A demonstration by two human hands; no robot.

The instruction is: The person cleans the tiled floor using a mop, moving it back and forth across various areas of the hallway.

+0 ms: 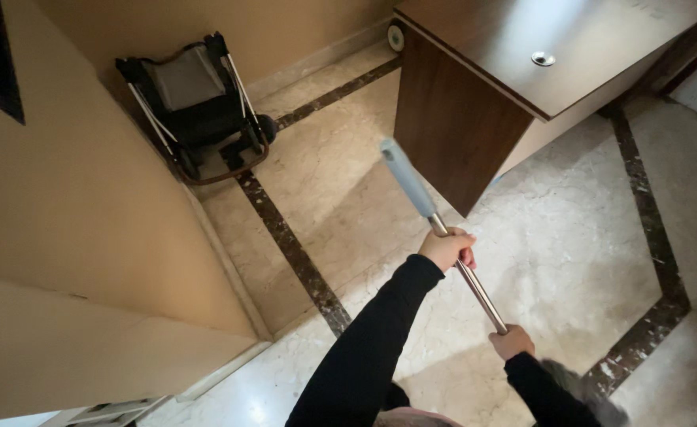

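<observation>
on the far left stands a plain tan wall (71,213) that bends at a corner low in the view. next to it, farther back, a folded black and grey stroller with thin silver bars (194,103) leans against the wall, and its wheels sit on the floor. the floor is shiny pale marble with dark brown stripes (301,261) running across it, and one stripe goes from the stroller down toward the person. in the middle, the left hand (447,247) comes out of a long black sleeve (372,348) and is closed tight around a long pole with a shiny silver metal shaft and a grey-blue grip at its top end (443,237). the pole is tilted, with the grey-blue end high and pointing up to the left, close to the dark wood side of a big brown wooden desk (459,119). the lower end of the pole slants down to the right. there the right hand (511,342) is also closed around the metal shaft, lower down than the left hand, with its own black sleeve below it. you cannot see the bottom tip of the pole, because the hand and arm hide it. on the desk top, to the right, sits a small round silver metal cap (544,58). on the far right, another dark stripe in the floor bends at an angle near the desk.
</observation>
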